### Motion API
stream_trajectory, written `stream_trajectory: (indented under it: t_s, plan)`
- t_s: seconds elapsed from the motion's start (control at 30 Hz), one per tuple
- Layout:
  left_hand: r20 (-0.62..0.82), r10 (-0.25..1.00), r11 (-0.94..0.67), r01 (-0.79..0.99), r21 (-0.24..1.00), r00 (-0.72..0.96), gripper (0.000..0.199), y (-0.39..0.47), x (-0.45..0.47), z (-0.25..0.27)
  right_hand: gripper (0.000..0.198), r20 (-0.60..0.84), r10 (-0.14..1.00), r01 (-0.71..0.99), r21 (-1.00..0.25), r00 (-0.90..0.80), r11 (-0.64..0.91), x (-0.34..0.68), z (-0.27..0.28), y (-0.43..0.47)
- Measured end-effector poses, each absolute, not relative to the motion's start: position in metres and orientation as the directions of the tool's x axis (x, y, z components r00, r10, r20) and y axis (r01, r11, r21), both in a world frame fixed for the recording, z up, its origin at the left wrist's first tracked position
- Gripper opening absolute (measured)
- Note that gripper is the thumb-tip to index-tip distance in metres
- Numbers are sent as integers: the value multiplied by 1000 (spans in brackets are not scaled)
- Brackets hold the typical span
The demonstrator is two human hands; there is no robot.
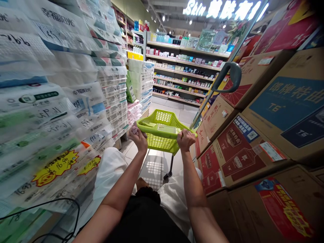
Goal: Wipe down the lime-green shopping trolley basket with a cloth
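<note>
Left: tissue packs (50, 101) stacked high, price tags on front. Left hand (138, 135) closed on the near rim of the green cart (162, 131), centre aisle; right hand (185, 139) gripping the same rim. Flat pack (165, 128) inside. Right: stacked cartons (265, 128) close beside the cart. Tiled floor (154, 165); shelves (182, 67) ahead.

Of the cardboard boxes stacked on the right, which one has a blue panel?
The big brown box in the upper right of the stack: its side carries a blue panel with pale characters. The boxes below it are printed red.
</note>
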State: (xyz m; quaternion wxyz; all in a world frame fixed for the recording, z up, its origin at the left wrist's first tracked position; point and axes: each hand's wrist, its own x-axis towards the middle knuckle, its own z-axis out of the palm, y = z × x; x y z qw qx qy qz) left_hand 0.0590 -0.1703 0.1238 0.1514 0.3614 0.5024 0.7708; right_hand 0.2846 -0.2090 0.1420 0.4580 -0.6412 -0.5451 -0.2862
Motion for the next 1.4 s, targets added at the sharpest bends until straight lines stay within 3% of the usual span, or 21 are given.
stream_trajectory:
  t_s: [0.2, 0.77, 0.93, 1.07, 1.13, 1.27, 1.33, 1.4]
  plan:
    - [612, 625, -546, 289, 786, -485, 40, -198, 62, 125, 18, 882, 413, 965, -261, 227, 28, 292, 142, -211]
    - [448, 738, -438, 146, 887, -505, 42, -185, 23, 123, 19, 842, 488, 940, -322, 230, 113, 336, 142, -207]
    - [638, 665, -568, 293, 769, -388, 31, -205, 41, 114, 32, 926, 335, 960, -235, 173, 153, 302, 149, -221]
    - [759, 612, -654, 397, 644, -223, 30, -213, 49, 106, 34, 891, 449, 939, -93, -71, 332, 257, 151, -223]
    - [757, 621, -653, 401, 643, -201, 30, -209, 46, 104, 30, 873, 484, 932, -127, -58, 341, 244, 150, -220]
    - [630, 715, -560, 291, 776, -304, 28, -202, 36, 112, 30, 896, 439, 915, -231, 68, 330, 247, 145, -215]
    - [641, 732, -601, 225, 767, -230, 29, -205, 36, 123, 31, 900, 426, 915, -246, 93, 320, 254, 144, -215]
    - [724, 687, -700, 209, 683, -64, 31, -212, 39, 136, 31, 895, 436, 915, -249, 93, 316, 262, 144, -217]
